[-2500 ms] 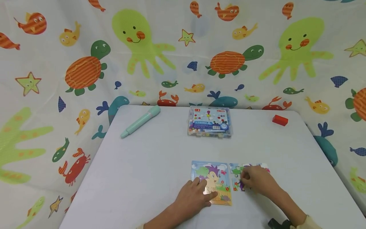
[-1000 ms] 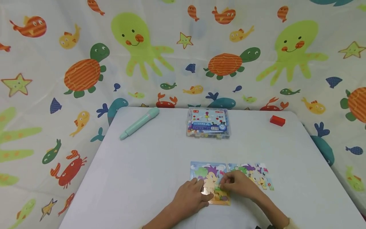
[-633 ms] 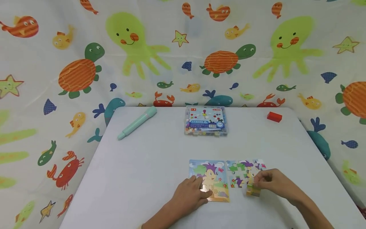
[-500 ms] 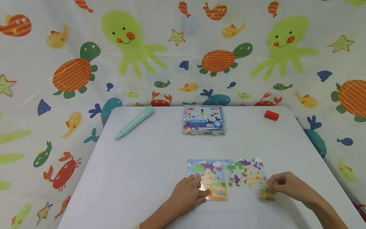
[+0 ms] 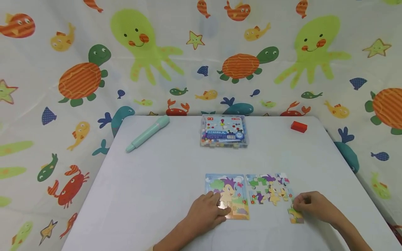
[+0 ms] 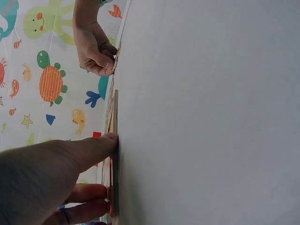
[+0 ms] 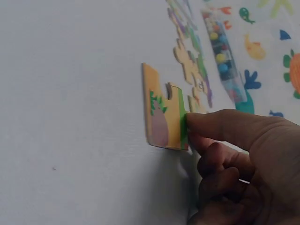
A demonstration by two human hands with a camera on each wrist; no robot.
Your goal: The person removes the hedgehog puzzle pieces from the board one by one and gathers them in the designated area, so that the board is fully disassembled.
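Note:
My right hand [image 5: 314, 206] pinches a jigsaw piece [image 7: 171, 115] between thumb and fingers, at the lower right of the loose pieces. In the right wrist view the piece is yellow with a green strip and a purple bush, tilted over the white table. My left hand [image 5: 205, 210] rests on the lower left of a square puzzle board [image 5: 243, 195] with a purple-haired hedgehog picture, its fingers covering that corner. In the left wrist view the left hand [image 6: 56, 173] touches the board edge-on. Loose jigsaw pieces [image 5: 274, 195] lie in rows right of the board.
Towards the back of the table [image 5: 150, 188] stands a clear plastic box [image 5: 224, 131] of colourful beads. A mint-green pen-like tube [image 5: 147, 134] lies at the back left, a red block [image 5: 299, 126] at the back right. A sea-animal printed cloth [image 5: 201, 59] hangs behind.
My right hand reached over to the board, then drew back right with a puzzle piece, now just past the other loose pieces. My left hand has stayed on the board.

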